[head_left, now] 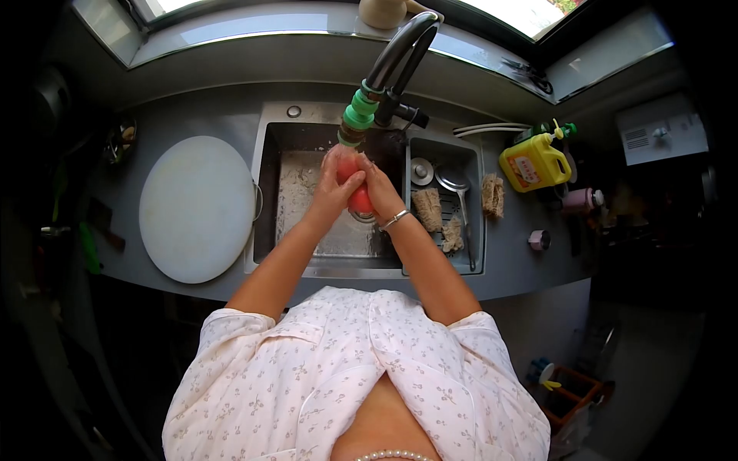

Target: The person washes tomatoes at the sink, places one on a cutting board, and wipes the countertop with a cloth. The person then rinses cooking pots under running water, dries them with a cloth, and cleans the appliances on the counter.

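Note:
Under the tap's green nozzle (pixel 358 114), my two hands are cupped around red, smooth, round tomatoes. One tomato (pixel 360 201) shows below my fingers, and red also shows higher up between the palms, seemingly a second tomato (pixel 347 167). My left hand (pixel 335 188) wraps them from the left, its thumb across the front. From the right, my right hand (pixel 380 190) closes on them, a bracelet (pixel 395 220) at its wrist. Water seems to run from the nozzle onto the fingers. Below lies the steel sink (pixel 300 230), its floor wet.
A round white cutting board (pixel 197 211) lies left of the sink. The grey draining basket (pixel 478 238) at right holds a ladle (pixel 462 211), a drain plug (pixel 420 171) and loofah pieces (pixel 427 209). Farther right stands a yellow detergent jug (pixel 530 165). The dark tap (pixel 400 46) arches overhead.

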Tool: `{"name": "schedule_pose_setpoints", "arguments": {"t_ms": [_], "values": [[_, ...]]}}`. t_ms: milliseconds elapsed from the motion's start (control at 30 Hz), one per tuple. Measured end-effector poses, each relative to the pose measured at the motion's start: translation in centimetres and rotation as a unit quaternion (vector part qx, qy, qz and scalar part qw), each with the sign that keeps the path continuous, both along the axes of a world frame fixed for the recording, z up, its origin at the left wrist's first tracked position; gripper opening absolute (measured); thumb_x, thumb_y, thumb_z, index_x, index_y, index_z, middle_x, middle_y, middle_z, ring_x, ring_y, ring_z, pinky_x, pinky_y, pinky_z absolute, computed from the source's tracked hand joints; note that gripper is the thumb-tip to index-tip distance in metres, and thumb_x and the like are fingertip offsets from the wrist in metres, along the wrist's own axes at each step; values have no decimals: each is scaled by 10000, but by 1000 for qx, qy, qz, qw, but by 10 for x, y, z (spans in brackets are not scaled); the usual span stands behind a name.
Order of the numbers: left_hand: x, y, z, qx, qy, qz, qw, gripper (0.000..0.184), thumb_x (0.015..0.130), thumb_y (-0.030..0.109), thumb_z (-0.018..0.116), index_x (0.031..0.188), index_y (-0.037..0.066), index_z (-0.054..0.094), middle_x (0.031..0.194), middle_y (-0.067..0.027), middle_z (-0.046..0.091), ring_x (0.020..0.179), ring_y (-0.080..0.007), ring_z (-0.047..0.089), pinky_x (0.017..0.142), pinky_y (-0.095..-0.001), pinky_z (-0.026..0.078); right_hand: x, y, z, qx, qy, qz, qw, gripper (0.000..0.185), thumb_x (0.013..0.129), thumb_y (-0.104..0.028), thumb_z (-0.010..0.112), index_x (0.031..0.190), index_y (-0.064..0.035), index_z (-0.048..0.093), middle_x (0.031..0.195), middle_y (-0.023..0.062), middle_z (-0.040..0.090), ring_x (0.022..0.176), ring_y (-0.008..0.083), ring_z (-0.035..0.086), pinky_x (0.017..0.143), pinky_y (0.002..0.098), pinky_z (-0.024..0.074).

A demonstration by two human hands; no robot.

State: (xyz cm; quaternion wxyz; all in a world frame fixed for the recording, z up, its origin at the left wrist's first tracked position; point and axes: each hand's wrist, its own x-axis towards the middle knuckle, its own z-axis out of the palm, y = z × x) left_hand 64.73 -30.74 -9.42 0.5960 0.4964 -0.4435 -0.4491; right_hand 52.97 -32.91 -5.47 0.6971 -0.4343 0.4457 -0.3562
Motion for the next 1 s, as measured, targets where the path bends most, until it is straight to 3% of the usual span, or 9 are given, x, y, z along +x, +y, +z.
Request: {"name": "schedule_pose_setpoints", "arguments": {"t_ms": [33, 133, 200, 400, 533, 667, 800, 933, 1000], "values": [[4, 1, 3, -35, -115, 11, 993, 399, 987, 299, 493, 1300, 59, 432, 1128, -70, 565, 1017, -150, 560, 863, -278, 472, 2, 2, 9, 49, -42, 9, 998, 557, 957, -558, 402, 1128, -41, 516, 846, 128, 615, 535, 217, 615, 427, 292, 504], [18, 4, 15, 21, -43, -84, 995, 384, 966, 317, 535, 1238, 51, 479, 1085, -50, 571, 984, -124, 551, 831, -263, 469, 8, 7, 11, 131, -40, 45, 990, 564, 957, -556, 402, 1128, -30, 508, 830, 138, 609, 528, 227, 618, 433, 306, 509], [19, 0, 17, 102, 179, -24, 978, 316, 953, 340, 560, 1050, 39, 577, 922, -75, 623, 822, -143, 600, 747, -280, 489, 16, 12, 11, 103, -19, 30, 994, 561, 955, -545, 415, 1119, -16, 508, 826, 148, 602, 510, 239, 620, 416, 313, 506], [24, -9, 21, 180, 362, -31, 914, 276, 972, 298, 540, 963, 25, 581, 854, -76, 619, 743, -143, 587, 645, -264, 490, 15, 16, 4, 74, 7, 42, 996, 560, 952, -525, 441, 1191, -18, 447, 855, 159, 613, 521, 249, 632, 409, 313, 505], [22, 4, 26, 156, 352, -82, 919, 225, 954, 250, 569, 1044, 44, 562, 964, -79, 628, 849, -195, 615, 815, -332, 513, 6, 11, 5, 176, -72, 35, 981, 579, 947, -568, 417, 1177, -39, 469, 873, 160, 620, 532, 247, 626, 435, 318, 511], [15, 14, 31, 11, 59, -64, 996, 346, 899, 250, 645, 1171, 87, 508, 993, -34, 584, 856, -140, 581, 797, -290, 504, 2, 10, 11, 262, -141, 44, 954, 572, 962, -588, 349, 1127, -62, 499, 771, 126, 616, 552, 241, 624, 472, 327, 523], [26, -3, 9, 103, 172, -43, 979, 328, 897, 310, 635, 1098, 68, 546, 906, -37, 589, 715, -106, 543, 626, -292, 480, 11, 17, 5, 188, -85, 57, 977, 618, 949, -606, 375, 1022, -16, 543, 754, 140, 613, 575, 251, 639, 475, 321, 525], [37, -13, 11, 211, 384, -4, 899, 400, 944, 370, 537, 1106, 5, 525, 999, -130, 610, 859, -236, 616, 809, -366, 516, 9, 21, 16, 95, 67, 62, 991, 496, 929, -498, 534, 945, -3, 558, 734, 133, 614, 605, 243, 640, 526, 330, 529], [38, -15, 16, 258, 417, -20, 872, 425, 964, 391, 490, 1116, -5, 518, 1012, -158, 614, 875, -271, 624, 829, -391, 519, 9, 21, 10, -269, 330, -44, 904, 481, 849, -462, 654, 1013, -18, 569, 749, 134, 602, 652, 255, 652, 585, 340, 527]]}}
